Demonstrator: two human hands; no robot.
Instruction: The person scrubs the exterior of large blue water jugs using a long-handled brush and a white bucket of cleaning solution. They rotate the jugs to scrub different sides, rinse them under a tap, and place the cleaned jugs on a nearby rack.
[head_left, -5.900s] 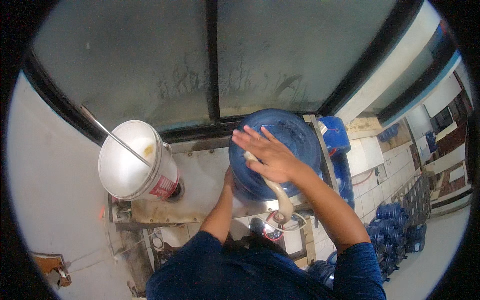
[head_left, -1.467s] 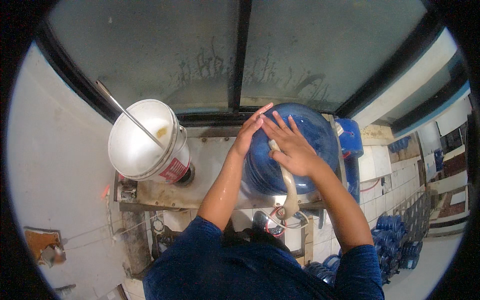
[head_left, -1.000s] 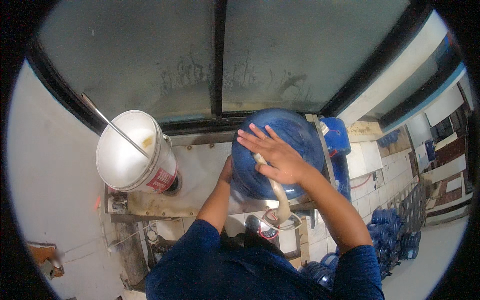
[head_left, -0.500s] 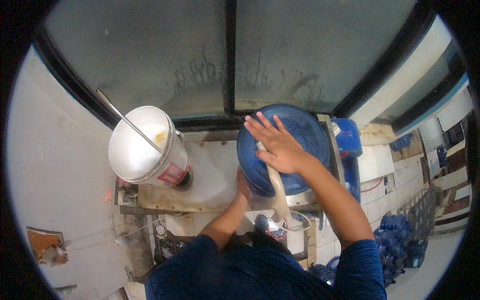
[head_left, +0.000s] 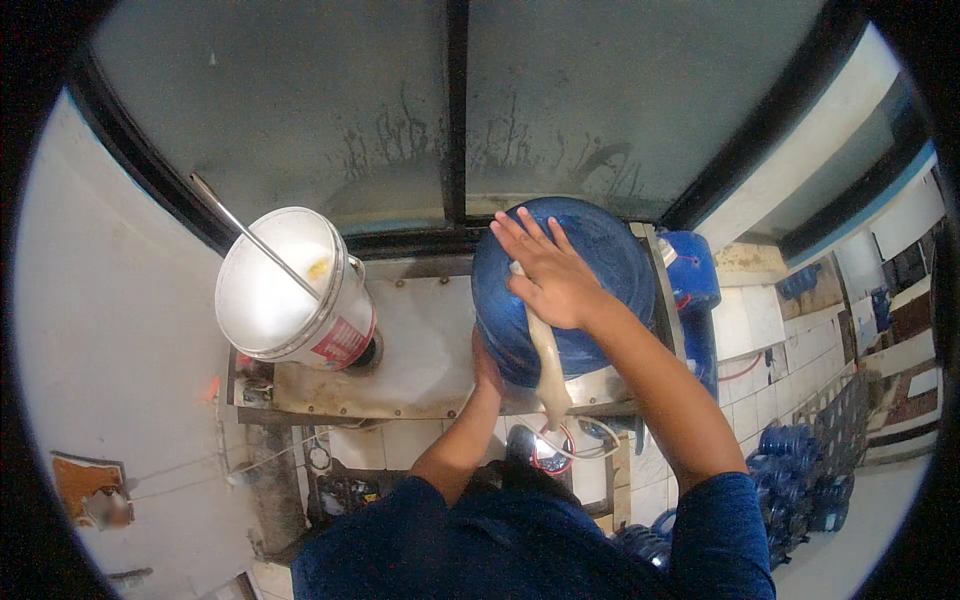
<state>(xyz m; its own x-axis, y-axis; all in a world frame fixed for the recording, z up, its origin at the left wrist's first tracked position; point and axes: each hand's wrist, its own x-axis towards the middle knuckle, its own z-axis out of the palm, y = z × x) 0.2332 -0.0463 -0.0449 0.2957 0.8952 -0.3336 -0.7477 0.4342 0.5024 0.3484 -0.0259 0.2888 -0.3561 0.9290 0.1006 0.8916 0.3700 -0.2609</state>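
A large blue water jug [head_left: 622,240] stands on the metal counter in front of me, its round face toward me. Against its lower left side presses my left hand [head_left: 487,362], gripping it, with most fingers hidden by the jug. My right hand [head_left: 556,280] lies across the jug's top with fingers spread. Under its palm and thumb it pins a long cream strip that looks like a wet cloth [head_left: 549,355]. The strip's tip shows beside the thumb, and its loose end hangs over the counter's front edge.
On the counter's [head_left: 425,345] left stands a white bucket [head_left: 270,290] with a metal rod [head_left: 245,225] leaning in it. A dark-framed window [head_left: 340,110] rises behind. A blue container [head_left: 690,270] is at the right, and several blue jugs [head_left: 785,465] are on the floor.
The jug has tipped slightly, showing more of its near side. My left hand has shifted along its side and shows more clearly. The cloth swings slightly, still under my right hand.
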